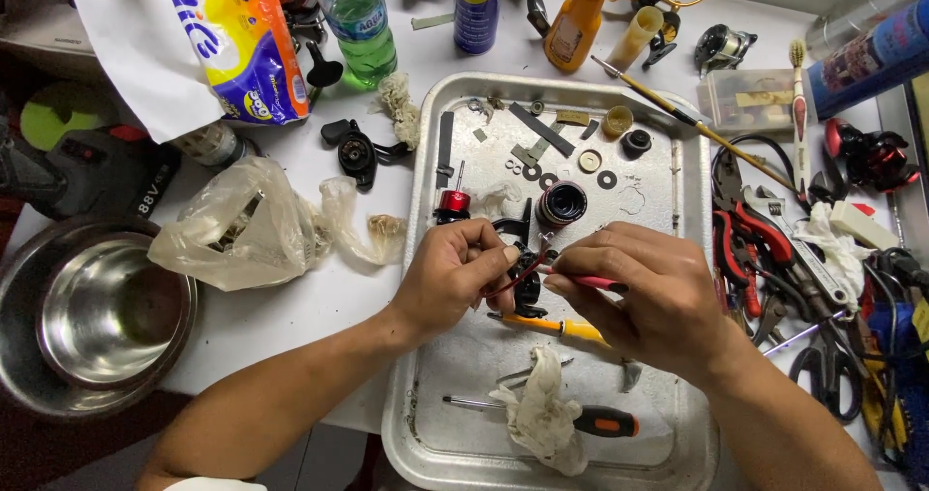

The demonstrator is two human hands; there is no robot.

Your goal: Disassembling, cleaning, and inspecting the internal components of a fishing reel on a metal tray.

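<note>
My left hand (450, 278) is closed around a black fishing-reel body (523, 276), gripping it over the middle of the metal tray (426, 433) that sits on the white bench (319, 297). My right hand (648, 293) is pinched shut on a thin red-handled tool (590, 281), its tip pointing left into the reel body where a dark red curved part shows between my two hands. The hands are just beside each other, fingertips nearly meeting over the reel.

Under my right hand a yellow-handled screwdriver (571, 329) lies on the tray, and nearer the tray's front edge a second screwdriver with an orange and black grip (605, 420) lies beside a crumpled dirty rag (542, 418). Toward the tray's far edge sit a round spool (561, 204), a small red and black knob (453, 204), and several washers (607, 178) and flat strips, spread apart from one another.

Off the tray's left edge a crumpled clear plastic bag (252, 230) lies on the bench, and a steel bowl (92, 312) stands at the bench's left edge. Along the far edge stand a green bottle (360, 22), a blue spray can (478, 7) and an orange bottle (576, 22). At the right edge, pliers with red grips (737, 249), a wrench and scissors (827, 375) lie in a heap. A long brush (697, 119) rests across the tray's far right corner.
</note>
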